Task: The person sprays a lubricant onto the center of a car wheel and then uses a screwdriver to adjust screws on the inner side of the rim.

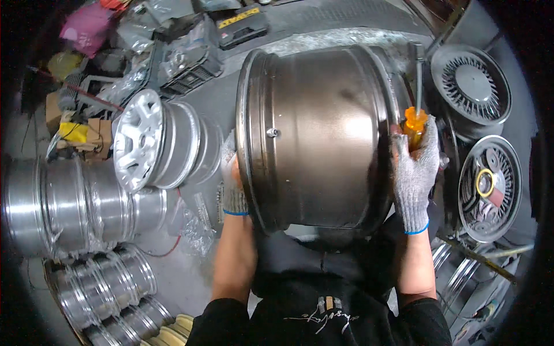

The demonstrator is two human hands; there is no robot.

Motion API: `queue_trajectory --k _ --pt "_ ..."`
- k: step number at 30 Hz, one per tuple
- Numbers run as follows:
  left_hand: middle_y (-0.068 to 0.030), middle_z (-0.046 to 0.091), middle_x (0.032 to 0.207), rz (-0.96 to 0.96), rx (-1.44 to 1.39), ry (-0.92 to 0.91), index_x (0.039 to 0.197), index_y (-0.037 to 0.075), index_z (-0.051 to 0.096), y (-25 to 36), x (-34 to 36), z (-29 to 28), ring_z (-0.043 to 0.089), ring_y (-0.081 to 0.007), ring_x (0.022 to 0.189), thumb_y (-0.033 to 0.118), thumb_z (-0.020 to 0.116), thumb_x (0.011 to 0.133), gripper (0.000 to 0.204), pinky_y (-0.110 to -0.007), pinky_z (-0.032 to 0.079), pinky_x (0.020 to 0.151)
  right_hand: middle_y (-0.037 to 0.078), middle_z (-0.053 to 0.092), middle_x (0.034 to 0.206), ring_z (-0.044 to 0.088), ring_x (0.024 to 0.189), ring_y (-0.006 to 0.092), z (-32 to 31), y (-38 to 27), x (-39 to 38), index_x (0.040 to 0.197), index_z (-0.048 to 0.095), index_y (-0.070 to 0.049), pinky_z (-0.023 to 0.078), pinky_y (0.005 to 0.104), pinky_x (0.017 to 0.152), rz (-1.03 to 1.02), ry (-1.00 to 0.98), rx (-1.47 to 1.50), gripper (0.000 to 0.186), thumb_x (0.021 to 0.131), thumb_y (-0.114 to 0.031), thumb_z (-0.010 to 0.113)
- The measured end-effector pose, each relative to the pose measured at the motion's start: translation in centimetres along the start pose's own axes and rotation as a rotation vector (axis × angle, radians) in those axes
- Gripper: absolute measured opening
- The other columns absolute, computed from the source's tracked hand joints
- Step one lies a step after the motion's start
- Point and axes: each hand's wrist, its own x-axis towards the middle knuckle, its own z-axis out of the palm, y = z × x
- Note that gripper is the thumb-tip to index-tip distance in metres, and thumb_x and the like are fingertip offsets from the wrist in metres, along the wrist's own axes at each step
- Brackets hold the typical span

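Both hands wear grey knitted gloves with blue cuffs and stand apart, one at each side of a big bronze-brown wheel (pixel 323 138). In the head view, the wheel is in the middle, in front of the person's black shirt (pixel 323 311), its barrel facing up and its round ends to left and right. What bears its weight is hidden. A small valve (pixel 273 132) sticks out near its left end. The left hand (pixel 234 181) lies against the left rim; its fingers are mostly out of sight, so how tightly they close cannot be told. The right hand (pixel 416 167) is wrapped around the orange handle of a screwdriver (pixel 415 126), shaft pointing away from the person, beside the right rim.

To the left, a silver spoked wheel (pixel 138 141) leans over the grey floor (pixel 190 277), near a row of silver wheels (pixel 63 202). Behind these are a dark crate (pixel 208 57) of plastic bags, a pink bag (pixel 88 27) and a black case (pixel 242 36) with a yellow stripe. On the right are two grey slotted wheels (pixel 470 83); the nearer one holds a yellow ring (pixel 485 182).
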Motion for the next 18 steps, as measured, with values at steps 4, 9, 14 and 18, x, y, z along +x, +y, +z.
queue_trajectory --k 4,9,14,18 --pt "-0.0094 0.071 0.11 0.214 0.456 -0.029 0.126 -0.001 0.064 -3.2 -1.0 -4.8 0.069 -0.0184 0.095 0.017 0.06 0.1 0.032 -0.032 0.058 0.082 0.021 0.066 0.119 0.065 0.106 0.0224 1.2 -0.7 -1.1 0.137 0.048 0.012 0.051 0.0341 0.095 -0.129 -0.091 -0.095 0.055 0.09 -0.005 0.072" --pt "-0.0081 0.07 0.11 -0.02 -0.017 0.051 0.126 0.0 0.062 -0.1 -4.1 -1.7 0.066 -0.0169 0.097 0.016 0.058 0.101 0.03 -0.03 0.055 0.084 0.012 0.065 0.109 0.064 0.094 0.015 -2.8 0.8 -1.8 0.143 0.041 0.011 0.054 0.0304 0.084 0.095 -0.238 0.012 0.062 0.092 -0.005 0.072" --pt "-0.0063 0.065 0.106 -0.046 0.178 0.339 0.122 -0.001 0.061 9.6 -8.0 5.2 0.063 -0.0156 0.095 0.013 0.058 0.103 0.024 -0.029 0.051 0.083 0.006 0.059 0.113 0.058 0.09 0.0114 -3.7 0.0 -3.4 0.147 0.039 0.001 0.051 0.0254 0.08 0.131 -0.253 0.023 0.066 0.091 -0.005 0.074" --pt "-0.0001 0.062 0.089 0.132 0.221 0.347 0.117 0.001 0.061 7.5 -6.8 5.8 0.059 -0.0066 0.073 0.01 0.054 0.105 0.016 -0.022 0.046 0.062 0.007 0.058 0.118 0.057 0.104 0.0138 -4.2 0.1 -3.6 0.144 0.04 0.001 0.048 0.0299 0.093 0.232 -0.303 0.071 0.065 0.09 -0.003 0.075"
